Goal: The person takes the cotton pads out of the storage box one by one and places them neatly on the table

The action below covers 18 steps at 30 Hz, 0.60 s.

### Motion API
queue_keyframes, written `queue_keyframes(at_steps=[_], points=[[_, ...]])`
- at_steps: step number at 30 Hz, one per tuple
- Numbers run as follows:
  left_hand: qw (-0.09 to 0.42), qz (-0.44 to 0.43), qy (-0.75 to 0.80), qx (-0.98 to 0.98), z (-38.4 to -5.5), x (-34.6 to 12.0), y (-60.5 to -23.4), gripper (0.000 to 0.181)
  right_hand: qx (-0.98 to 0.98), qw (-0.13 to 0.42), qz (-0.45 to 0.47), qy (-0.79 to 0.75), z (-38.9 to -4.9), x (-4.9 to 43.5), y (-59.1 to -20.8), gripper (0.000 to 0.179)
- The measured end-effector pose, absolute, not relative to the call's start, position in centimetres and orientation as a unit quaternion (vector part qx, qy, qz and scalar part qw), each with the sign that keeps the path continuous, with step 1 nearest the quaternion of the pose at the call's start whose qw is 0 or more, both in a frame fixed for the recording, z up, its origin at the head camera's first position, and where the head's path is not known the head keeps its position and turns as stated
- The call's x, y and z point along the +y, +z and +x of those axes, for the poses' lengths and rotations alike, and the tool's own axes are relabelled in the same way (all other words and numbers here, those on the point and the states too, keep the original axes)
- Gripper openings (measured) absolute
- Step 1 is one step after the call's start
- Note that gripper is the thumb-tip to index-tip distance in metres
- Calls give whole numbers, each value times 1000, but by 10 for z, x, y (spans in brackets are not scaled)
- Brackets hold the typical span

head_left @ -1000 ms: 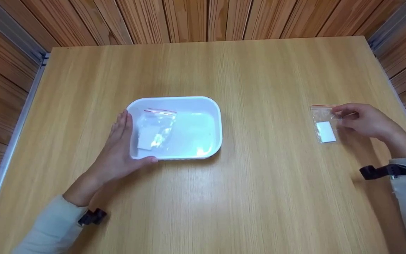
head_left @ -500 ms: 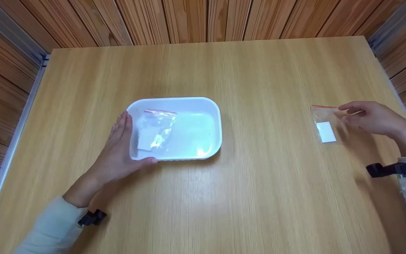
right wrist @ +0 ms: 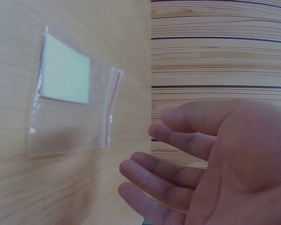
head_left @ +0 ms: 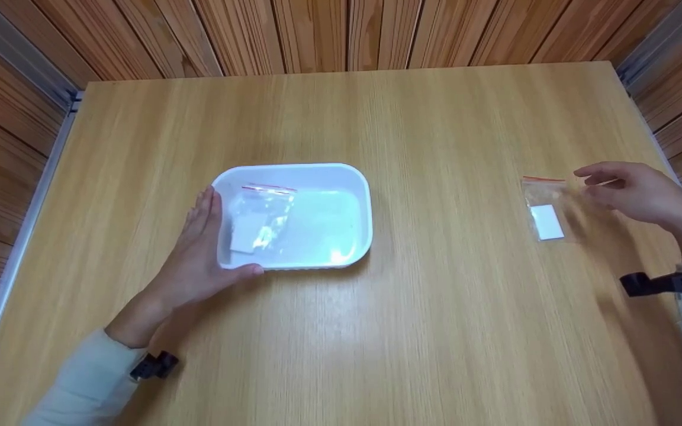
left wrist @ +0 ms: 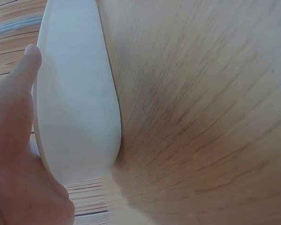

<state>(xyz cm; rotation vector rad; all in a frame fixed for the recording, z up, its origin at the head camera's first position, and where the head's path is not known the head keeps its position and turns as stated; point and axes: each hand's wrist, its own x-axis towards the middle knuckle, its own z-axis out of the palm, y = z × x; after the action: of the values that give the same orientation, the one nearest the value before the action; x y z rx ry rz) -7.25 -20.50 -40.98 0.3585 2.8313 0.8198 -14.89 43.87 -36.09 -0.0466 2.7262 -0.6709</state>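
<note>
My left hand (head_left: 196, 254) rests against the left end of a white plastic tub (head_left: 341, 216). Its fingers lie straight along the end wall, and the thumb touches the near rim. Inside the tub, at its left side, lies a clear zip-lock bag (head_left: 279, 207) with a red seal line and a white piece within. Another such zip-lock bag (right wrist: 68, 124) lies flat on the table, a white square (right wrist: 65, 70) inside it. Just to the right of that bag my right hand (head_left: 637, 192) hovers with loosely bent fingers, apart from it and holding nothing.
The wooden table (head_left: 430, 331) carries the tub left of its middle and the loose bag at the right. Wood-plank walls (head_left: 317, 35) stand behind the table and at both sides. A black camera mount (head_left: 154, 365) is strapped to each sleeve.
The right hand has let go of the zip-lock bag and drawn back to the right, off the table. Bag, tub and left hand keep their places.
</note>
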Motion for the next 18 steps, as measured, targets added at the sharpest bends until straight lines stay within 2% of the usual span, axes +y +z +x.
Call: queue_keyframes(at_steps=[13,18], points=[[87,121,279,948,-74,-206,-410,139,930,139,-27,-339,-149,436,-358,48],[80,125,282,948,-73,-207,-411,139,915,125,-37,-382,-151,433,-359,42]])
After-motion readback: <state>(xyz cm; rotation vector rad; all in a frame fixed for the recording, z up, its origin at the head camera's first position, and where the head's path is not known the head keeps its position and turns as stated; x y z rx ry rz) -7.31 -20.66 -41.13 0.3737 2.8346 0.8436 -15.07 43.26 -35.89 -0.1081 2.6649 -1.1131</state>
